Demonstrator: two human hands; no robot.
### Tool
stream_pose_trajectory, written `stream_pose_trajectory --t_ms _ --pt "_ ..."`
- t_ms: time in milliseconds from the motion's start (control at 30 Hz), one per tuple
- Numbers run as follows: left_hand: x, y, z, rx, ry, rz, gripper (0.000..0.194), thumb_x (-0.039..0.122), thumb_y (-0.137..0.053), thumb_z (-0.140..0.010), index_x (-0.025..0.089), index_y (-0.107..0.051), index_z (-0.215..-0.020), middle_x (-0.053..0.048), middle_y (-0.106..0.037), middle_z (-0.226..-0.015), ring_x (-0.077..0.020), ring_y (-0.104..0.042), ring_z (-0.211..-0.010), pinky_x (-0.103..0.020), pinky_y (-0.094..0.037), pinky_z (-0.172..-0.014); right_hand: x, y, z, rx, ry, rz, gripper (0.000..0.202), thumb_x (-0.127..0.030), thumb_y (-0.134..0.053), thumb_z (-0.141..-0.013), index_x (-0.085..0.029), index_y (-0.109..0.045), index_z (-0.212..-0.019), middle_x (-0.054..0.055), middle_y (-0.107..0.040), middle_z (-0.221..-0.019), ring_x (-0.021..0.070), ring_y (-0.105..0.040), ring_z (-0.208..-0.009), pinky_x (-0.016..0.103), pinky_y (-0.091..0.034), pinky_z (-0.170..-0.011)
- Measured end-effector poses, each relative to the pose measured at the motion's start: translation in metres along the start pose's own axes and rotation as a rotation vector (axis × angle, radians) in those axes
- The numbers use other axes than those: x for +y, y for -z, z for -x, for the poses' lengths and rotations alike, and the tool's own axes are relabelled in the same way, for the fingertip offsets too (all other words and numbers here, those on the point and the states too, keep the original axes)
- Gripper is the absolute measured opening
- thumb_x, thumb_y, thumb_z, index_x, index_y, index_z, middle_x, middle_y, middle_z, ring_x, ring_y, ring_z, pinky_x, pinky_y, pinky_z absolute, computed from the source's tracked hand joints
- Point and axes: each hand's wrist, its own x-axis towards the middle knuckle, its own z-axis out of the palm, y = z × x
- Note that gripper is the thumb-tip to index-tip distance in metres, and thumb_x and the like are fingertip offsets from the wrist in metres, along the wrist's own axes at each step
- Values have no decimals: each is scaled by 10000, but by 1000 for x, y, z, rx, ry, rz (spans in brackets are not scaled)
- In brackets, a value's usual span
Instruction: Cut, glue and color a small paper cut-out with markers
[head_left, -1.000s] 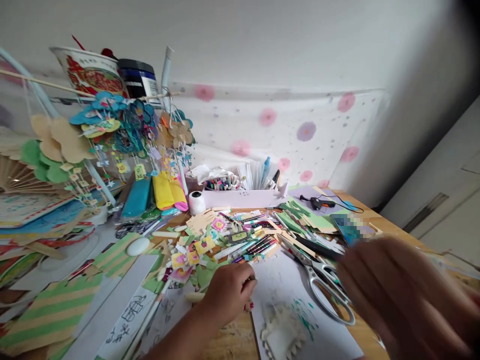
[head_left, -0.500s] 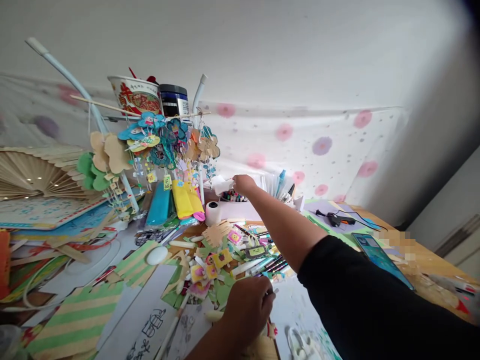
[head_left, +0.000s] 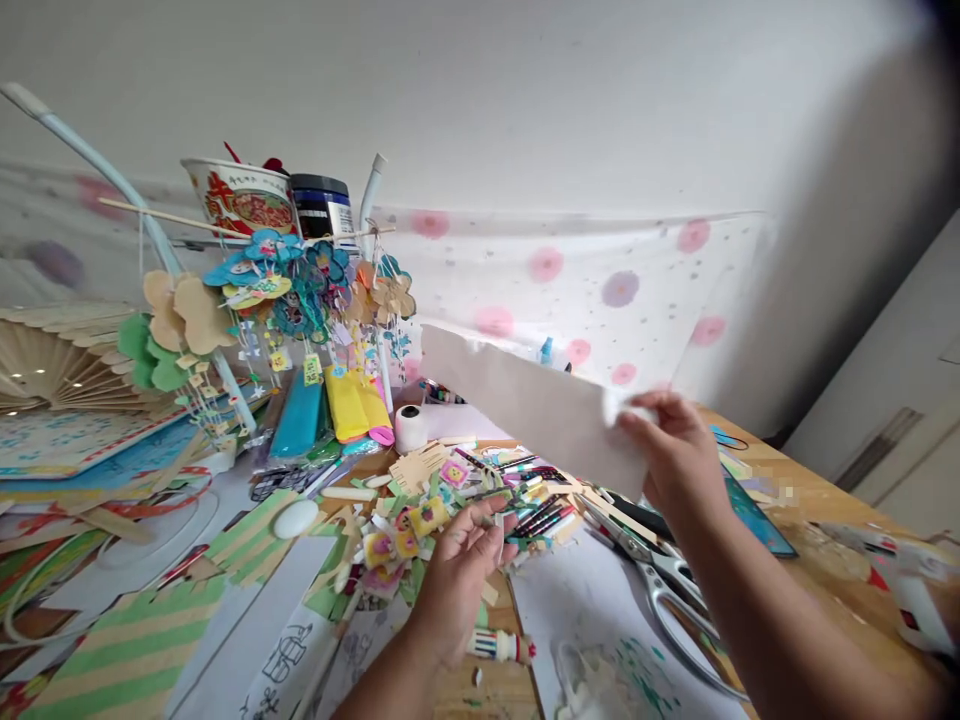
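a plain, pale grey wall fills the upper part of the scene, smooth and dimly, evenly lit. across its lower part hangs a thin white sheet, lightly wrinkled, printed with large round pink and purple blossoms and small grey specks. toward the right, the wall darkens into a broad, soft-edged shadow. at the far right, a whitish panel bears a long, dark strip. below, a light brown wooden table reaches back toward the wall.
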Motion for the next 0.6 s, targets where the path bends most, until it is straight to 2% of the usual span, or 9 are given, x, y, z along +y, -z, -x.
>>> stream_pose_trajectory --t_ms 67,133,267,367,433,533,600 --pt "2 -5 2 -66 50 116 344 520 -708 -736 224 -562 -832 -81 -529 -1377 -303 -506 -1281 -429 -457 -977 11 21 32 24 -126 -49 350 -282 -854 -574 -208 -593 -795 -34 -630 -671 134 -578 -480 239 -470 -424" --pt "2 -10 5 -121 100 188 402 497 -771 -679 198 -504 -715 -84 -488 -1430 -331 -502 -1287 -458 -438 -993 24 30 64 49 -223 -101 347 -281 -874 -557 -195 -604 -756 -27 -640 -634 123 -576 -461 221 -461 -418" --pt "-3 -15 9 -181 153 221 415 453 -781 -687 184 -465 -688 -93 -396 -1507 -354 -523 -1254 -458 -448 -935 43 27 110 50 -378 -204 330 -305 -890 -556 -185 -651 -749 21 -705 -714 145 -632 -540 237 -497 -485" --pt "-6 -14 10 -199 123 166 375 436 -762 -726 180 -490 -690 -67 -336 -1543 -333 -503 -1260 -414 -440 -912 46 24 122 5 -440 -281 303 -296 -894 -568 -200 -694 -774 38 -730 -826 175 -670 -689 272 -533 -611" --pt "-8 -11 10 -217 85 102 350 431 -761 -738 178 -524 -691 -74 -410 -1490 -303 -505 -1239 -383 -423 -923 44 26 119 -46 -370 -225 254 -322 -863 -628 -217 -714 -804 44 -729 -875 190 -668 -758 299 -536 -670" --pt "-9 -8 9 -251 48 9 312 430 -752 -759 180 -570 -724 -96 -585 -1278 -248 -566 -1114 -354 -416 -915 38 33 104 -93 -150 5 185 -370 -771 -740 -240 -732 -866 53 -707 -891 205 -643 -795 327 -518 -689" --pt "-9 -7 10 -270 49 -34 290 429 -727 -788 184 -576 -753 -88 -628 -1176 -220 -602 -1029 -345 -434 -883 31 36 89 -107 -52 124 168 -337 -759 -749 -239 -749 -885 50 -680 -886 208 -615 -823 322 -492 -706"
